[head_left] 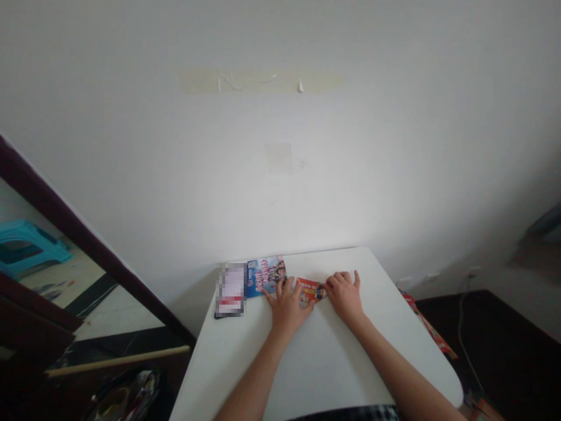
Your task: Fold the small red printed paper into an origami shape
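A small red printed leaflet (308, 285) lies on the white table (324, 362). My left hand (287, 310) is spread over its left part, fingers apart and pressing down, so some of the leaflet is hidden. At the leaflet's right end, my right hand (345, 295) has thumb and fingers pinched together on the edge, with the little finger raised. A blue printed flyer (262, 278) with red and white lettering lies just beyond my left fingers. Left of the flyer is a phone-like flat object (231, 289) with a dark edge, its face blurred out.
The table's far edge meets a white wall (280, 204) with tape marks. At the left are a dark door frame (94, 234), a turquoise plastic stool (33, 245) and a wooden stick (118, 359). A cable (461, 321) hangs at the right.
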Tool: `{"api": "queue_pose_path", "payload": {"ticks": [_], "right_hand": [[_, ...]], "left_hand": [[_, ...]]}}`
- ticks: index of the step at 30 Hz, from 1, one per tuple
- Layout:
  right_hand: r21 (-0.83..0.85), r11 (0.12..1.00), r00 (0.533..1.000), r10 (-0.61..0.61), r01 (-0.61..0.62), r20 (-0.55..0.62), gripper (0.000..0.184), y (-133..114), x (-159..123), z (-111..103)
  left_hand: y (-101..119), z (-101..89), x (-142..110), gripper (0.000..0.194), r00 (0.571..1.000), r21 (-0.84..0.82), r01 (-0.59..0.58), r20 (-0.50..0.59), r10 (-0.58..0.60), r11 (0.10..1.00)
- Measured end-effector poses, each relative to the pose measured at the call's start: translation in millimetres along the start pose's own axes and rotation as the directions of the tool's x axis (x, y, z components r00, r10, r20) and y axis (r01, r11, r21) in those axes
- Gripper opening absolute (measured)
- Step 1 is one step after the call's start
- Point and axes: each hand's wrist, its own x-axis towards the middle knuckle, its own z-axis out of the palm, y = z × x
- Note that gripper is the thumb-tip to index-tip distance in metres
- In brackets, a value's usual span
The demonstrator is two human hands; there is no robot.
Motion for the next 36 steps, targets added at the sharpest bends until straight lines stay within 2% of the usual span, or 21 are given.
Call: {"api": "queue_pose_path", "payload": {"ticks": [6,13,36], "right_hand": [[0.014,0.999,0.998,0.043,-0.044,0.054,0.016,-2.1,1.8,-2.6],[-0.057,0.995,0.988,0.093,-0.086,0.120,0.020,-7.0,4.2,-7.4],[-0.071,0.988,0.980,0.145,-0.136,0.140,0.019,-11.2,7.8,-7.2]], "left_hand": [[-0.7,0.3,0.2,0.049,1.000,0.003,0.009,0.013,-0.009,1.000],[1.1,-0.6,0.4,0.050,1.000,0.035,0.017,0.013,-0.017,0.999],[3.3,-2.2,-1.1,0.047,0.999,0.029,0.048,0.000,-0.048,0.998]]}}
